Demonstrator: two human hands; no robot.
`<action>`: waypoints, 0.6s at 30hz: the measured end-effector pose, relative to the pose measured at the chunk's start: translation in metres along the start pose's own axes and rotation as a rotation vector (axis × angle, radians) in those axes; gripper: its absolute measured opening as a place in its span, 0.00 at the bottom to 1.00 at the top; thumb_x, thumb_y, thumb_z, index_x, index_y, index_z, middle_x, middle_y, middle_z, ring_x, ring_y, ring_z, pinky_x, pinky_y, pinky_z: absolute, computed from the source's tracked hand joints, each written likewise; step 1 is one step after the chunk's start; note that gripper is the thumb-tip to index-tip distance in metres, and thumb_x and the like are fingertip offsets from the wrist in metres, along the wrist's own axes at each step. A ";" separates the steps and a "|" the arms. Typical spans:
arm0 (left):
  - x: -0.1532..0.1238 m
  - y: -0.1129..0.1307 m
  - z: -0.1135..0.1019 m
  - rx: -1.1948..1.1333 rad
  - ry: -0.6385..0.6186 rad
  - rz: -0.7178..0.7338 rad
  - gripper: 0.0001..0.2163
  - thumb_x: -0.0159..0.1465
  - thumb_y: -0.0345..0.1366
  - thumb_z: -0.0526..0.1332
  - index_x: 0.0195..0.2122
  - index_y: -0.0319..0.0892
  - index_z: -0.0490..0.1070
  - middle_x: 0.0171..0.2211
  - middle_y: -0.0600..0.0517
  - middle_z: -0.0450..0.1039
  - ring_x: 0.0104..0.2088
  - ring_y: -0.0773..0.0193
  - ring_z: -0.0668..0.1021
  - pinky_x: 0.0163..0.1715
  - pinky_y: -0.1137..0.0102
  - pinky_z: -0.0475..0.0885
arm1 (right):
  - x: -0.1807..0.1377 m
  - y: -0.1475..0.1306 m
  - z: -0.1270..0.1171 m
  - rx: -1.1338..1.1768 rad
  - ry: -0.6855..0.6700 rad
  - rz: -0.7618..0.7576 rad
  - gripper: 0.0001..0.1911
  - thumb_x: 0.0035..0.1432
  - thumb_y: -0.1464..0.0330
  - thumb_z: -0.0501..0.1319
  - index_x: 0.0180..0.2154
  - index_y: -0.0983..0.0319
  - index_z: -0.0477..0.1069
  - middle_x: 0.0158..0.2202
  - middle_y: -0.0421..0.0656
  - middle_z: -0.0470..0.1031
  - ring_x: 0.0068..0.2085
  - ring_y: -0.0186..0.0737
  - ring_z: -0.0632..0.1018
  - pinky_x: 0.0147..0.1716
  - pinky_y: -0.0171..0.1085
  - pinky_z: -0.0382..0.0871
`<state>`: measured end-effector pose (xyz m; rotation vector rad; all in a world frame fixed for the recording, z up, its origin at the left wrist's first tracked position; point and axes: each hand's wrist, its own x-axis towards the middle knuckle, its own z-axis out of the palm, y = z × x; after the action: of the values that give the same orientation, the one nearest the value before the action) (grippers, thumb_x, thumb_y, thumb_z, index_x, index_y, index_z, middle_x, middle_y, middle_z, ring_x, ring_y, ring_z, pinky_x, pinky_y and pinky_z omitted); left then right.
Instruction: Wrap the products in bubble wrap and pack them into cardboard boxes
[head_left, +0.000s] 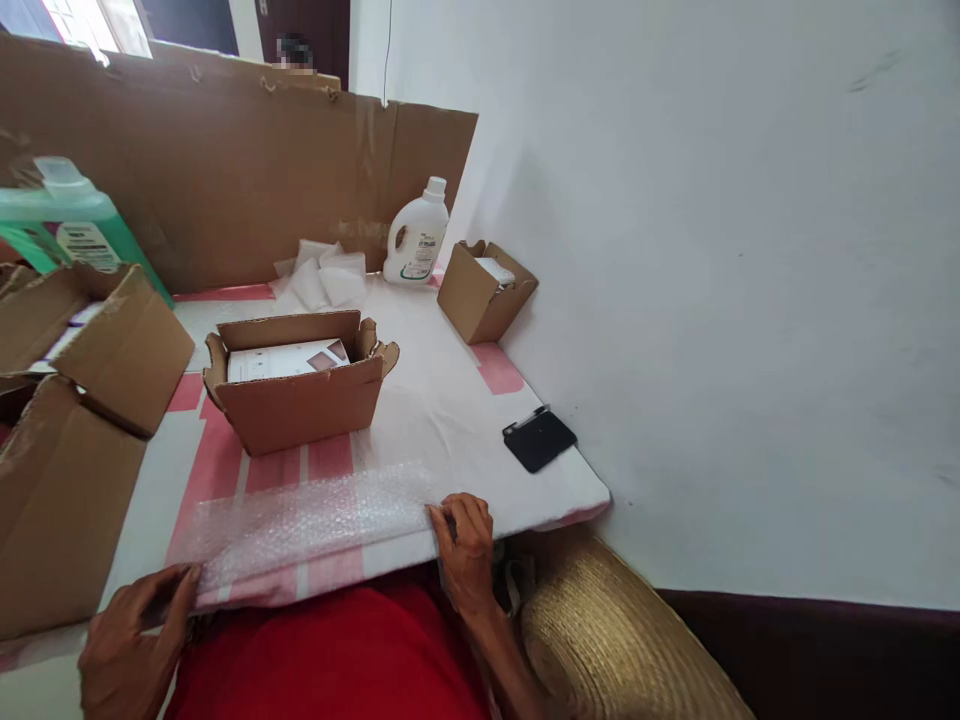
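Note:
A strip of clear bubble wrap (315, 515) lies stretched along the front edge of the table. My left hand (139, 635) is closed on its left end, thumb and fingers pinched at the near corner. At the other end, my right hand (466, 545) pinches the right corner, fingers curled. Just beyond the bubble wrap stands an open cardboard box (300, 405) with a white printed box (281, 360) inside it.
Larger open cardboard boxes (67, 500) stand at the left. Farther back are a green liquid jug (82, 230), thin white sheets (322, 280), a white bottle (418, 235) and a small carton (480, 295). A black flat pad (540, 440) lies by the wall (712, 300). A cardboard panel (225, 180) closes the back.

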<state>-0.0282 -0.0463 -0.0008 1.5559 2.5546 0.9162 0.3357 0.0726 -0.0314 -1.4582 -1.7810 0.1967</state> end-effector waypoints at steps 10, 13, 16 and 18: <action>0.010 0.002 0.013 0.118 0.002 0.021 0.21 0.64 0.56 0.51 0.37 0.45 0.75 0.29 0.49 0.76 0.35 0.53 0.77 0.40 0.60 0.66 | 0.003 -0.004 0.005 -0.106 0.012 -0.006 0.15 0.72 0.63 0.55 0.30 0.59 0.64 0.31 0.42 0.69 0.37 0.44 0.68 0.41 0.42 0.61; 0.011 0.009 0.013 0.076 0.043 -0.011 0.19 0.65 0.53 0.53 0.40 0.44 0.74 0.31 0.50 0.77 0.34 0.56 0.78 0.40 0.62 0.68 | 0.006 -0.003 0.004 -0.099 0.016 -0.006 0.19 0.72 0.58 0.55 0.28 0.59 0.64 0.29 0.42 0.69 0.36 0.45 0.68 0.40 0.42 0.60; 0.011 0.024 0.012 0.131 0.221 0.102 0.16 0.67 0.47 0.56 0.46 0.41 0.73 0.36 0.47 0.77 0.37 0.56 0.78 0.42 0.62 0.69 | 0.010 0.001 0.004 -0.087 -0.013 -0.013 0.22 0.71 0.54 0.53 0.27 0.58 0.64 0.29 0.43 0.70 0.36 0.46 0.69 0.39 0.42 0.60; 0.009 0.039 0.014 0.159 0.282 0.307 0.13 0.68 0.39 0.57 0.49 0.40 0.73 0.41 0.45 0.78 0.42 0.55 0.78 0.47 0.61 0.69 | 0.011 0.002 0.004 -0.085 -0.035 -0.017 0.22 0.71 0.53 0.53 0.27 0.58 0.64 0.29 0.43 0.70 0.35 0.46 0.69 0.38 0.42 0.60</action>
<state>0.0028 -0.0188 0.0088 2.0442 2.6758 1.0491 0.3351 0.0846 -0.0297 -1.5063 -1.8490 0.1398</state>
